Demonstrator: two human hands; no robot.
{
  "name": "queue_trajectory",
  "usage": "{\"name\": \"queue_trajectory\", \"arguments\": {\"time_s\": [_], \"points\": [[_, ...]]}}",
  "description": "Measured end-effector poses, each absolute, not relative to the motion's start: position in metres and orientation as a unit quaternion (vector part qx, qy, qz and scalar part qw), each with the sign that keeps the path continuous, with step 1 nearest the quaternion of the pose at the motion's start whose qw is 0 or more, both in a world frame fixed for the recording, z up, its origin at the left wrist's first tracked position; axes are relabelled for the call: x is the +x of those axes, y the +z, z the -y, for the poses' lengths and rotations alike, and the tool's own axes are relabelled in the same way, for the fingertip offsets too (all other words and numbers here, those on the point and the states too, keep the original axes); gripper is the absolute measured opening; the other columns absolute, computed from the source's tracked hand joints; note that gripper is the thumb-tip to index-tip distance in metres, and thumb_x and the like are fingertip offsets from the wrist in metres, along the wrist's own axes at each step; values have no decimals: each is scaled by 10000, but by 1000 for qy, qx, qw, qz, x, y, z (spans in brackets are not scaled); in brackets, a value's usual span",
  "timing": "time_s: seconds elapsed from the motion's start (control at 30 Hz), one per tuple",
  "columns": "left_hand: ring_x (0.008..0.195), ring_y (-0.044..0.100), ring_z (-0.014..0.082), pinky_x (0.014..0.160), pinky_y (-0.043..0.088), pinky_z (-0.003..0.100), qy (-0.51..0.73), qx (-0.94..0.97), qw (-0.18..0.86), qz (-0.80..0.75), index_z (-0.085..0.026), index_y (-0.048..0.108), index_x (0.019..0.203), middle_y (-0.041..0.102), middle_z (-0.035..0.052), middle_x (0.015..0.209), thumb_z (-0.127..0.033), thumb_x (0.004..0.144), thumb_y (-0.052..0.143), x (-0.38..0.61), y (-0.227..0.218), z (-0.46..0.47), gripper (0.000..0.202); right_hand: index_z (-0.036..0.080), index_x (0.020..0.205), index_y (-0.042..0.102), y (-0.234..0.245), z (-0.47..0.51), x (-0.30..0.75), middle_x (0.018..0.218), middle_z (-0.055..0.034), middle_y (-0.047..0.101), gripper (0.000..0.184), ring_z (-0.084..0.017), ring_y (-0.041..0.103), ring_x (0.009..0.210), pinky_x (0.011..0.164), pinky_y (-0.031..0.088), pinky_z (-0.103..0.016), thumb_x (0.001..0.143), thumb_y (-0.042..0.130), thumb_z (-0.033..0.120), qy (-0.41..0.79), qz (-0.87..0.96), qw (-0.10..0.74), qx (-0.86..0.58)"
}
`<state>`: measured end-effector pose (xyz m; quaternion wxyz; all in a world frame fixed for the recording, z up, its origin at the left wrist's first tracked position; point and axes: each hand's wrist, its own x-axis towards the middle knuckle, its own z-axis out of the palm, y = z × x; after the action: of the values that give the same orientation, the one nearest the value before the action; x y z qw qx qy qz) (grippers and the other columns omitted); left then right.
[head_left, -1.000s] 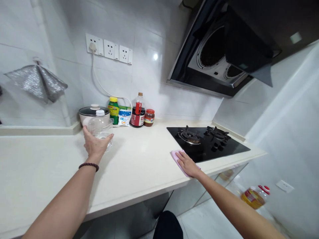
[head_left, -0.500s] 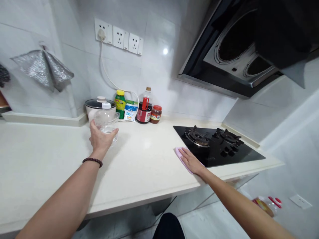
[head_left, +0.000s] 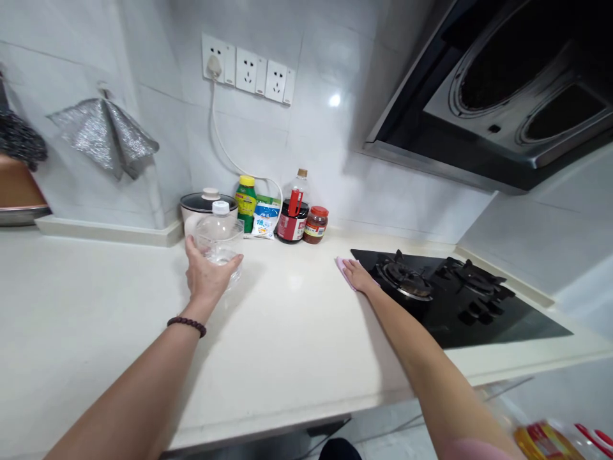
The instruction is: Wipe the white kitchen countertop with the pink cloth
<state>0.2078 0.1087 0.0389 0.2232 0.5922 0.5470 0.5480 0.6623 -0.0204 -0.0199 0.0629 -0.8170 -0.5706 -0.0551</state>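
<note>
My left hand [head_left: 209,273] is wrapped round a clear plastic bottle [head_left: 221,237] with a white cap, in front of a lidded pot. A dark bead bracelet circles that wrist. To the right, my right hand [head_left: 358,275] lies flat with fingers stretched out on a pink cloth [head_left: 343,264], pressing it to the white countertop [head_left: 287,345]. Most of the cloth is hidden beneath the palm. Cloth and hand are at the left edge of the black gas stove [head_left: 460,300].
Along the wall stand the pot [head_left: 189,220], a green bottle with yellow cap [head_left: 246,204], a white-blue packet [head_left: 264,220], a dark jar with red label [head_left: 291,223] and a red-lidded jar [head_left: 316,225]. A range hood [head_left: 431,147] overhangs the stove. A white cord [head_left: 220,140] hangs from the sockets.
My right hand has slid the pink cloth away from me along the stove's left edge, toward the wall. My left hand keeps its hold on the bottle. The view has shifted a little left.
</note>
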Motion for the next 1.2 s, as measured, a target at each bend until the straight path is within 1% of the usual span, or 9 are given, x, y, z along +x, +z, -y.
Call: {"name": "queue_trajectory", "arguments": {"time_s": [0.2,0.43,0.57,0.67,0.77,0.87,0.93,1.03,1.2], "points": [[1190,597,364,1019,477,514,549,595,216,-546,-196,218,1529,609,143,1281,-481,588,852,209,39,-108,1170,184,1528,408,-16,-19,674,1545,-68,442,609,-249,277,1486,1242,134,-421,1018,166,412,-65,575,62,-814],[1208,593,353,1044,457,503,538,606,220,-542,-211,231,1516,597,147,1319,-478,615,846,207,40,-108,1123,220,1525,422,-14,-4,661,1535,-47,457,599,-235,288,1483,1247,136,-405,1017,166,407,-68,585,55,-806],[1233,577,354,1056,443,502,541,611,226,-532,-201,196,1528,587,160,1336,-464,624,847,206,40,-107,1144,207,1544,384,-15,32,643,1571,-55,401,624,-226,267,1492,1237,176,-408,1018,160,456,-66,572,49,-816],[1253,563,352,1073,427,505,546,610,232,-525,-201,153,1542,567,165,1365,-446,626,848,207,40,-105,1175,267,1557,350,-17,70,624,1606,-21,331,631,-221,225,1506,1230,189,-429,1016,175,538,-57,568,49,-819],[1306,517,353,1093,410,508,557,609,230,-515,-208,122,1549,479,184,1462,-422,611,857,207,41,-104,1210,318,1570,301,-17,112,602,1629,-12,270,647,-241,189,1516,1220,172,-508,1007,173,609,-39,563,58,-824],[1369,444,362,1114,388,515,573,605,219,-509,-211,126,1548,386,193,1534,-408,585,868,207,40,-104,1232,339,1575,270,-14,151,578,1635,-17,248,648,-255,171,1520,1209,149,-569,1005,180,631,-20,569,58,-820],[1367,445,366,1114,386,521,572,604,224,-508,-210,144,1545,413,188,1516,-408,581,869,207,40,-105,1222,357,1575,256,-11,174,561,1637,-6,237,633,-248,159,1522,1211,151,-563,1007,196,630,-9,590,60,-805],[1316,502,366,1098,401,525,562,609,239,-506,-199,183,1533,497,179,1446,-428,597,859,207,41,-104,1177,381,1574,234,-6,202,537,1642,14,208,601,-230,143,1524,1221,160,-531,1017,223,605,9,631,65,-773],[1282,537,350,1086,408,513,560,609,243,-507,-200,237,1510,536,166,1408,-433,626,839,206,43,-102,1095,423,1568,202,3,229,497,1647,52,137,563,-215,121,1525,1239,127,-510,1027,293,550,58,712,49,-698]]}}
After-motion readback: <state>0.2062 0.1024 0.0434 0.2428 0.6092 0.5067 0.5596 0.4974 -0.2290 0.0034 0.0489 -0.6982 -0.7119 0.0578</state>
